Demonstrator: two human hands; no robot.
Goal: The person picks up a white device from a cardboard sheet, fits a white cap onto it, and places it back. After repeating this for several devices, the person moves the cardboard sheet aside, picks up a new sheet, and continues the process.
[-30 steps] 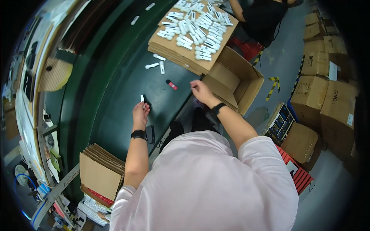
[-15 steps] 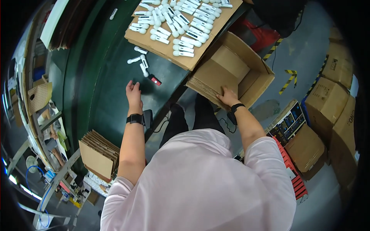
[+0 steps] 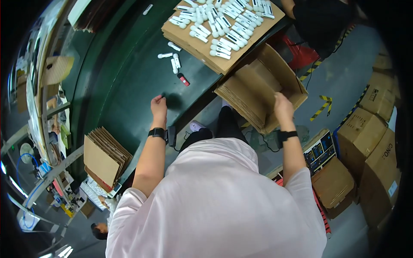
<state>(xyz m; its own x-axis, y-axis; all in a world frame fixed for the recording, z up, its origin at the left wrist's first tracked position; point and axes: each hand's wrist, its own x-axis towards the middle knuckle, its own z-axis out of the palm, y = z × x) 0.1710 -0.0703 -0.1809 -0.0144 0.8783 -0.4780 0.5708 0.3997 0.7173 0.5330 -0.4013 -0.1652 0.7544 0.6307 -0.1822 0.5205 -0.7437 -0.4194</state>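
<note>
Over the green work table (image 3: 133,81), my left hand (image 3: 158,111) hovers with its fingers curled together and nothing visible in them. Beyond it lie a red and black handheld device (image 3: 183,80) and several white round-headed handheld devices (image 3: 176,62). My right hand (image 3: 284,109) is at the open cardboard box (image 3: 297,86) beside the table. Its fingers close on the edge of a cardboard sheet (image 3: 259,76) that leans inside the box. More flat cardboard layers (image 3: 241,101) line the near left side of the box.
A cardboard stack (image 3: 193,45) on the table bears many white devices. Folded cardboard (image 3: 105,157) stands at the table's near left. Closed cartons (image 3: 359,129) are piled at the right, and a red stool (image 3: 297,53) is behind the box. Another person's arm (image 3: 288,7) shows at the top.
My right hand has moved right and up from the cardboard layers, and a sheet now stands tilted in the box. My left hand's fingers have closed. The whole view has shifted.
</note>
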